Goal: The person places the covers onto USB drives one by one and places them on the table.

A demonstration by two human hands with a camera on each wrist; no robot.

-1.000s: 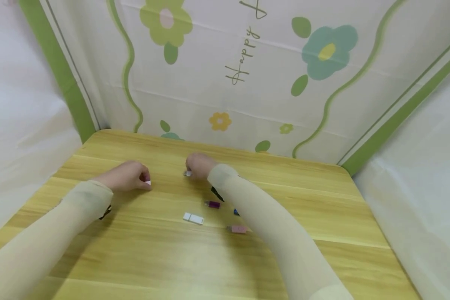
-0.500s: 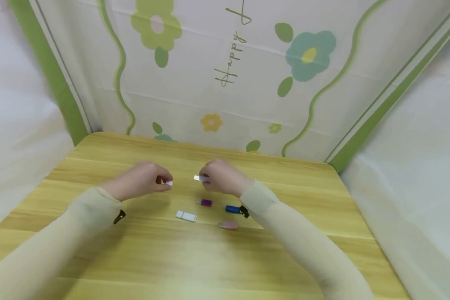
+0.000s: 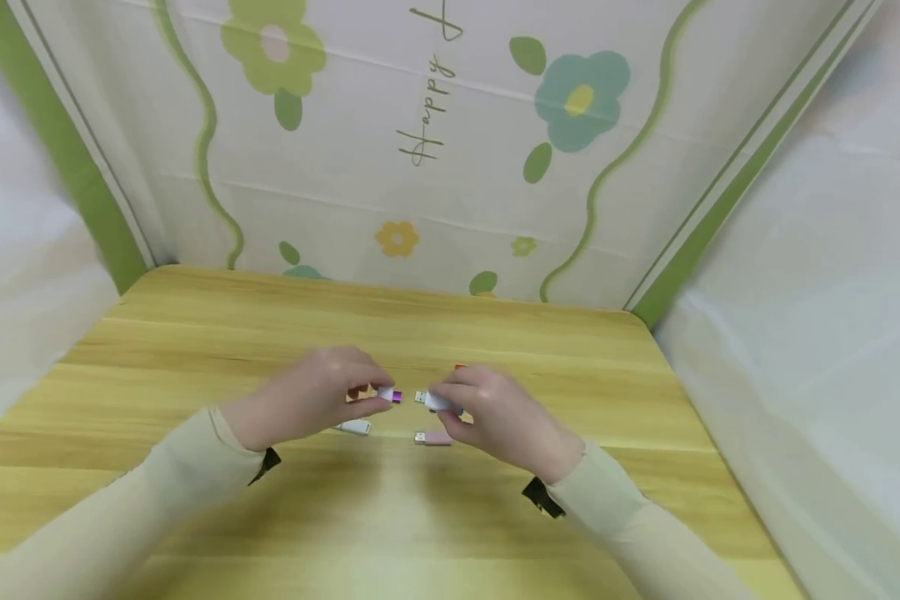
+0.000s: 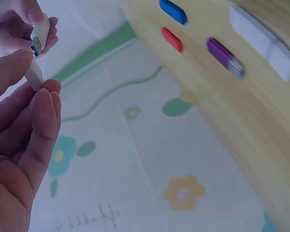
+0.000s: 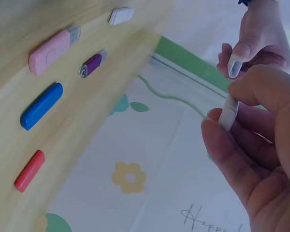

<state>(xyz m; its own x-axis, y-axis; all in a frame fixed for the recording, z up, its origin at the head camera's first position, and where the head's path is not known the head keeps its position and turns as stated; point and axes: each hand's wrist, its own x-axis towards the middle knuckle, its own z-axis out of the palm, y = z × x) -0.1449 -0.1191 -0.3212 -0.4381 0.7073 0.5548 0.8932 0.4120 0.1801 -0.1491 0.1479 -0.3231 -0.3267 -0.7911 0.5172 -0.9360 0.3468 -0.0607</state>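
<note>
Over the middle of the table, my left hand (image 3: 322, 398) pinches a small white cap (image 5: 234, 67) between thumb and fingers. Its hollow end faces the right hand in the right wrist view. Opposite it, my right hand (image 3: 498, 417) pinches a white USB flash drive (image 4: 41, 33) by its body. The bare metal plug (image 3: 420, 397) points toward the cap. A short gap separates plug and cap in the head view. Fingers cover part of both pieces.
On the wooden table (image 3: 270, 321) lie a purple flash drive (image 5: 92, 65), a pink one (image 5: 49, 52) with bare plug, a blue one (image 5: 41, 106), a red one (image 5: 30, 171) and a capped white one (image 4: 262, 39). A flowered cloth (image 3: 330, 183) hangs behind.
Both hands have lifted and come nearer to each other and to the person, bringing cap and white flash drive almost end to end. The head view has shifted slightly to the right.
</note>
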